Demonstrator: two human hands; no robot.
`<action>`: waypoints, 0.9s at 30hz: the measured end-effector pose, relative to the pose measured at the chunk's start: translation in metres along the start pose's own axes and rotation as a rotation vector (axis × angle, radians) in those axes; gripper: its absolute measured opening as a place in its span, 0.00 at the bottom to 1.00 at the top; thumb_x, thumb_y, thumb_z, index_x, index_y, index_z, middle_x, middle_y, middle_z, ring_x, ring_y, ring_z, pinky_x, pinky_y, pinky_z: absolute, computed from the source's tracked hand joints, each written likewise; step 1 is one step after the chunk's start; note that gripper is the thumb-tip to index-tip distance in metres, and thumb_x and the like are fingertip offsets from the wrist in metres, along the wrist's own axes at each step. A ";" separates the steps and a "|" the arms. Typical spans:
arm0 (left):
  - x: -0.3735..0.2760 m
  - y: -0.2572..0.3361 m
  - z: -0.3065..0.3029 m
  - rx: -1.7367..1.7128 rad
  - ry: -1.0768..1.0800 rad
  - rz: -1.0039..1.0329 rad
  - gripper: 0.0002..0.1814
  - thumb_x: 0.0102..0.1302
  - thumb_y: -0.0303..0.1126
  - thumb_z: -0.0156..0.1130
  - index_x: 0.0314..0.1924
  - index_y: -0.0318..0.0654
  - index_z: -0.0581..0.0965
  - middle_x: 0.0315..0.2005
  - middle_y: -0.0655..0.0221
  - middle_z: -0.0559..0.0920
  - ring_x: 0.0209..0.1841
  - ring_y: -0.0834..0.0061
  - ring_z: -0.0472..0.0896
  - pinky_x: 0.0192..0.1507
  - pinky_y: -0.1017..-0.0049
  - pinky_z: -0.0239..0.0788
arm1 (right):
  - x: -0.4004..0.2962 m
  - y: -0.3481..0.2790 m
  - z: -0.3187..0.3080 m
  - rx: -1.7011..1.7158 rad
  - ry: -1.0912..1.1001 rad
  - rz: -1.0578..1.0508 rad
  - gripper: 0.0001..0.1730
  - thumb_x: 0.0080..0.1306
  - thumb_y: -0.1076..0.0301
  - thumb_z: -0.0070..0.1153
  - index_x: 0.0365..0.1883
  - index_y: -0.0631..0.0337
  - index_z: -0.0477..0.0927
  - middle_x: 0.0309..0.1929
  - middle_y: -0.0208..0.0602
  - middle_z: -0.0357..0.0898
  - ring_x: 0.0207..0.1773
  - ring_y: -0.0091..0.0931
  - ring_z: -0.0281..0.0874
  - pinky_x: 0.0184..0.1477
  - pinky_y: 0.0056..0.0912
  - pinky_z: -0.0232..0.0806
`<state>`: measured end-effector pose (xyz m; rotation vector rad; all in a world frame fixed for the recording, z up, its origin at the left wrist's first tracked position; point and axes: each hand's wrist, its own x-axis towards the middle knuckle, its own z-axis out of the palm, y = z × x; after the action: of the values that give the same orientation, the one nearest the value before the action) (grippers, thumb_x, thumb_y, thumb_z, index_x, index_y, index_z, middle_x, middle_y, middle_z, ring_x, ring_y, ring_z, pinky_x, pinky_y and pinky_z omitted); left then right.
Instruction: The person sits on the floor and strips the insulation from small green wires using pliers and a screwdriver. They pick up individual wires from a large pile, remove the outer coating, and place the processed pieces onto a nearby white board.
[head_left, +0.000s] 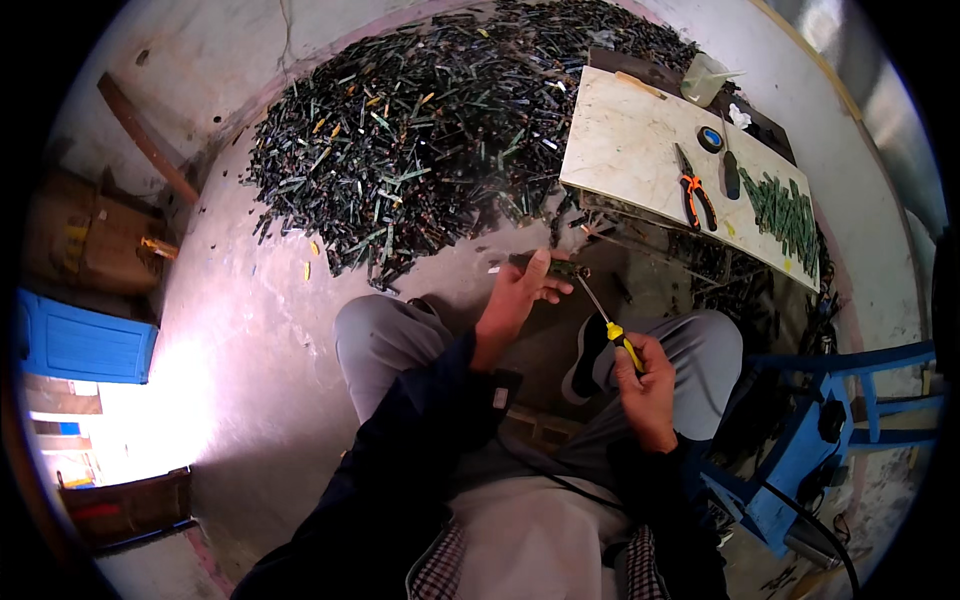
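Observation:
My left hand (519, 296) pinches a small dark strip-like part (564, 268) between thumb and fingers, above the floor and between my knees. In my right hand (646, 386) is a screwdriver (615, 331) with a yellow and black handle. Its metal shaft slants up to the left, and the tip meets the right end of the part. What lies at the tip is too small to tell, though some copper-coloured bits show there. My left fingers cover much of the part.
A large heap of dark and green strips (405, 150) spreads over the floor ahead. On the low white-topped table (630, 150) lie orange-handled pliers (696, 196), a dark-handled screwdriver (730, 172), a tape roll (709, 139) and green strips (784, 217). A blue chair (810, 450) stands at right.

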<state>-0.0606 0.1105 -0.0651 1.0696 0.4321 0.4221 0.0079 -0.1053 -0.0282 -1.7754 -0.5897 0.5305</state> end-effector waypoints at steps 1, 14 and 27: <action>0.000 -0.001 0.000 0.012 0.001 0.003 0.28 0.73 0.50 0.46 0.52 0.27 0.74 0.41 0.61 0.82 0.37 0.72 0.82 0.36 0.77 0.71 | 0.000 -0.001 0.000 -0.036 0.013 -0.003 0.09 0.65 0.71 0.56 0.40 0.66 0.75 0.25 0.29 0.70 0.28 0.18 0.64 0.32 0.22 0.63; 0.001 -0.006 0.003 0.208 -0.005 0.100 0.26 0.73 0.48 0.48 0.49 0.28 0.77 0.40 0.63 0.82 0.36 0.74 0.82 0.34 0.77 0.72 | 0.004 -0.007 0.002 -0.197 0.119 -0.049 0.11 0.57 0.71 0.64 0.35 0.66 0.77 0.26 0.44 0.79 0.27 0.26 0.77 0.32 0.28 0.68; 0.001 -0.007 0.003 0.301 -0.005 0.143 0.22 0.73 0.46 0.49 0.49 0.31 0.76 0.34 0.66 0.82 0.34 0.78 0.81 0.33 0.78 0.71 | 0.021 0.000 0.008 -0.253 0.097 -0.119 0.15 0.61 0.67 0.60 0.44 0.65 0.76 0.30 0.48 0.80 0.31 0.39 0.80 0.36 0.33 0.70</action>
<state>-0.0573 0.1059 -0.0702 1.3990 0.4248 0.4907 0.0194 -0.0862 -0.0320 -1.9771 -0.7139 0.2962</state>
